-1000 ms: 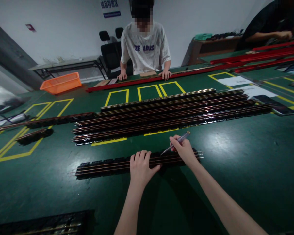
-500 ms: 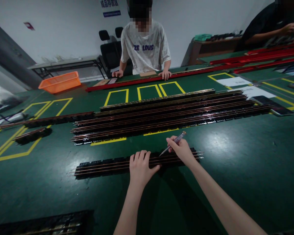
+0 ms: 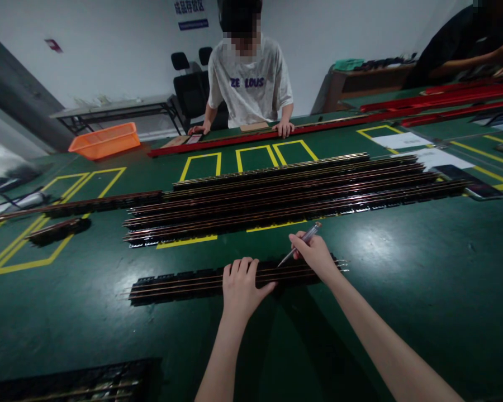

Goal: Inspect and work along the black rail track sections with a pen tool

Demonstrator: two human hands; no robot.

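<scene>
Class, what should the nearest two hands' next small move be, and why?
Probably a light press of the slim tool into the dark strip: the right hand points its tip down there, and the left hand holds the strip. Whether the tip touches is unclear.

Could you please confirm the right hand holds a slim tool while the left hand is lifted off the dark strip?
Not quite: the left hand rests on the dark strip, as the head view shows; the right hand holds a slim tool.
</scene>
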